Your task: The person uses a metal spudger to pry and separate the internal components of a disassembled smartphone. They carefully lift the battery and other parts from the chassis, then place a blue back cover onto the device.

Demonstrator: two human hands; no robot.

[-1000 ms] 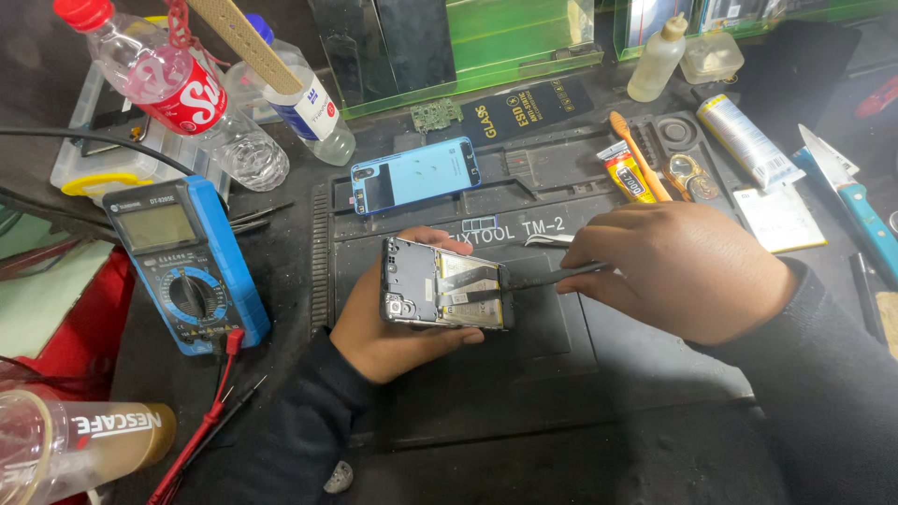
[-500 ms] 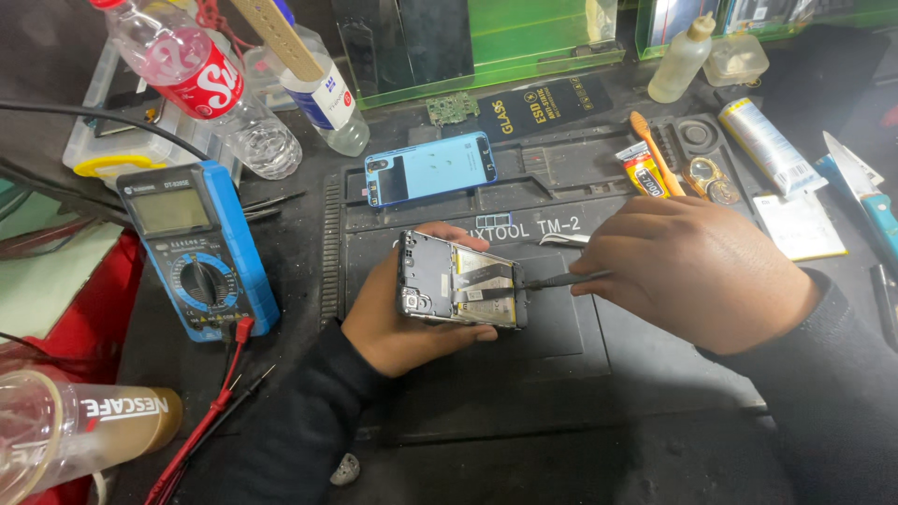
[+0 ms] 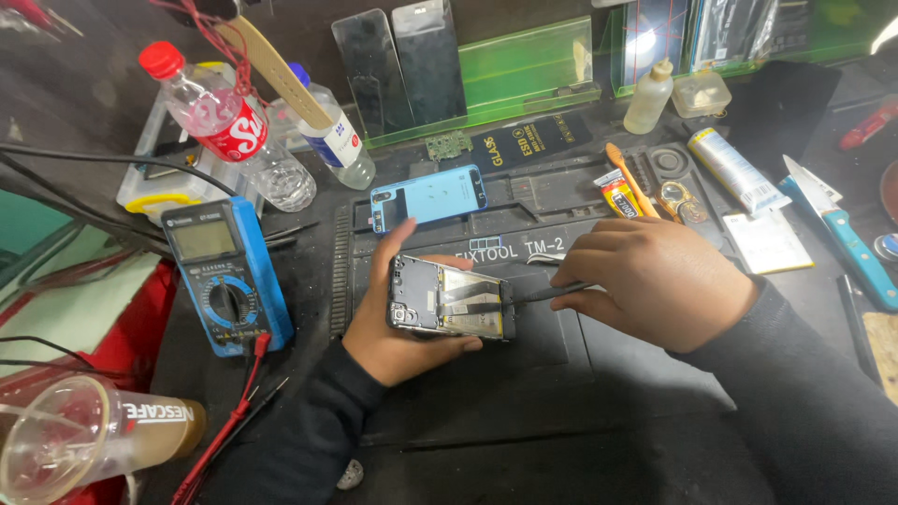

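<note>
Phone, back cover off, lies open in the left hand over the middle of the black repair mat, fingers wrapped round its edges, palm hidden beneath. Right hand pinches a thin dark tool whose tip meets the phone's right end; the exact contact point is too small to make out, and the grip is covered by the knuckles. Blue back cover rests at the mat's far edge. Blue multimeter sits off the mat's left edge, bottles behind it. Plastic cup, cut off, fills the near left corner. Blue-handled knife lies toward the bench's right edge.
</note>
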